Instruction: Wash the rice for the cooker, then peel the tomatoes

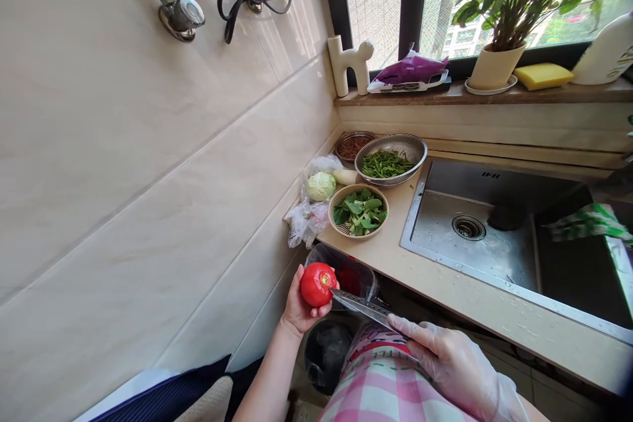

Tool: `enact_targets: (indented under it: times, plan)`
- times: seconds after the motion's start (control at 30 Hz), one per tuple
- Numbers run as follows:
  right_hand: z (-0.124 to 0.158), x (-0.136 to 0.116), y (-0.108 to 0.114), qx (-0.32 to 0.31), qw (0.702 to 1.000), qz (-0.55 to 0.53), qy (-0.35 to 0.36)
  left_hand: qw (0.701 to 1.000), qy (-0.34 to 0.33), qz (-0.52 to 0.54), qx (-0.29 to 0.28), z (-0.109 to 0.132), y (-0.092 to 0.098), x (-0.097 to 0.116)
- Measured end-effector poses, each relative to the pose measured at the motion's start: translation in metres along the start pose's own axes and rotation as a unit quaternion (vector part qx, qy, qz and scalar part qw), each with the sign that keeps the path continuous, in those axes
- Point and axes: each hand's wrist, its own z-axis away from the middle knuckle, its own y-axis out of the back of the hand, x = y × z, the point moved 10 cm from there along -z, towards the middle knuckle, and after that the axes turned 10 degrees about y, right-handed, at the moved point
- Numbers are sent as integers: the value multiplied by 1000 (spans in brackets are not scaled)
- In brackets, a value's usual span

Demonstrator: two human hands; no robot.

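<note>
My left hand (297, 308), bare, holds a red tomato (314, 285) from below and the side, its stem end turned to the right. In a clear glove, my right hand (452, 364) is wrapped round a knife; its handle is hidden in the fingers. The knife blade (363, 306) points left, and its tip is at the tomato near the stem spot. Beneath the tomato is a lined bin (366, 277) with red scraps inside. Beyond the bin, a basket (384, 221) of green leaves stands on the counter.
A metal colander (420, 151) of green vegetables, a bowl of reddish food (355, 144) and a bagged cabbage (321, 186) stand by the wall. The sink (475, 257) is at right. A potted plant (496, 68) and yellow sponge (544, 76) sit on the windowsill.
</note>
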Motion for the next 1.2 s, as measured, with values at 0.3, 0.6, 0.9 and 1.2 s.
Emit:
enact_targets:
  times: [0.3,0.6,0.9,1.2]
  plan:
    - [2,-12,-3,20,981,174,78,998,41,2,45,-1,10,-8]
    - [4,-14,-4,16,980,181,85,986,-1,-62,155,7,16,3]
    - [1,-14,0,8,983,172,70,983,-92,-156,-5,16,-8,16]
    - [-3,-1,-9,-38,999,-17,24,989,-13,-118,-88,7,-12,0]
